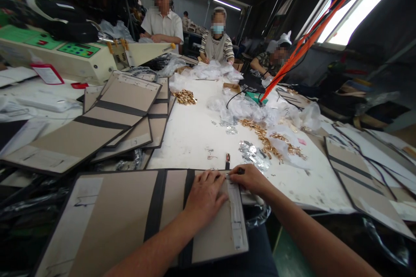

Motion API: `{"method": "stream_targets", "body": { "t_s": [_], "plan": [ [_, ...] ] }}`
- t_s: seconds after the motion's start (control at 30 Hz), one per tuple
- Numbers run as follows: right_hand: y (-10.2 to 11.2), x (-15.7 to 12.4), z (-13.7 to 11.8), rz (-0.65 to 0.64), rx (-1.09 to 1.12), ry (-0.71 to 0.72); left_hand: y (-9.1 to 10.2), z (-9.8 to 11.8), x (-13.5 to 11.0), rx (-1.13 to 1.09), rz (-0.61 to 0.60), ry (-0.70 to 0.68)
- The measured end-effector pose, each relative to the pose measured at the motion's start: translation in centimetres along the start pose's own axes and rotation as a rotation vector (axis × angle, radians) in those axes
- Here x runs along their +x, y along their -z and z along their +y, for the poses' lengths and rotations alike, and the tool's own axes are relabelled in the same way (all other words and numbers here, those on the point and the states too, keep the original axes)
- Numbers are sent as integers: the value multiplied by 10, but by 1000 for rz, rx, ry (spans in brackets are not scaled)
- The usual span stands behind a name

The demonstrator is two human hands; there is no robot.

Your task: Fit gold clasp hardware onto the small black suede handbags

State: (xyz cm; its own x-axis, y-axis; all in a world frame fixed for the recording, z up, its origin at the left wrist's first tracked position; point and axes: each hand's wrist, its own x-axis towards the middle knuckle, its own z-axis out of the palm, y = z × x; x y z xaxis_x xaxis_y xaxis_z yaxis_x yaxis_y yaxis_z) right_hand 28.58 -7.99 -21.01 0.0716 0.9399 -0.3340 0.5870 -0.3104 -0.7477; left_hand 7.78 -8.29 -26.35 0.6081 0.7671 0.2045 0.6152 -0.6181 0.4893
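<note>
An opened folder cover (126, 207), with a grey-brown inside, black bands and pale strips along its ends, lies across the table's front edge. My left hand (206, 194) rests palm down on its right part, fingers laid over the board near the top right corner. At that corner my right hand (251, 179) is closed in a pinch. A small dark piece (240, 171) shows at its fingers; its kind is unclear. Just beyond the cover's top edge stands a small shiny metal piece with a dark part (228, 161).
More folder covers (126, 95) are stacked at left, beside a cream machine (94, 58). On the white table (188, 134) lie gold metal pieces (260, 136), silver pieces (253, 156) and plastic bags (224, 71). Orange cables (299, 47) hang at right. Several people (219, 43) sit or stand beyond.
</note>
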Motion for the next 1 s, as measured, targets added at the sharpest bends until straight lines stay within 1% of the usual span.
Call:
{"method": "stream_targets", "body": {
  "t_s": [0.1, 0.27, 0.43, 0.53, 0.73, 0.9, 1.0],
  "plan": [
    [-3, 3, 1, 1, 10, 1, -1, -1, 0, -5, 13, -6],
    [-3, 4, 5, -18, 49, -27, 0, -1, 2, -12, 8, -8],
    [-4, 6, 4, -13, -47, 11, 0, 0, 3, -21, 5, 3],
    [-6, 6, 1, 27, -126, 49, 1, 1, 3, -31, 15, 4],
    [-11, 1, 0, 165, -286, 81, 6, 2, 6, -44, 38, -15],
    [-19, -7, 2, 274, -403, 71, 5, 0, 18, -53, 113, -22],
    [-21, -6, 5, 291, -421, 81, 4, -2, 28, -52, 149, -24]
  ]
}}
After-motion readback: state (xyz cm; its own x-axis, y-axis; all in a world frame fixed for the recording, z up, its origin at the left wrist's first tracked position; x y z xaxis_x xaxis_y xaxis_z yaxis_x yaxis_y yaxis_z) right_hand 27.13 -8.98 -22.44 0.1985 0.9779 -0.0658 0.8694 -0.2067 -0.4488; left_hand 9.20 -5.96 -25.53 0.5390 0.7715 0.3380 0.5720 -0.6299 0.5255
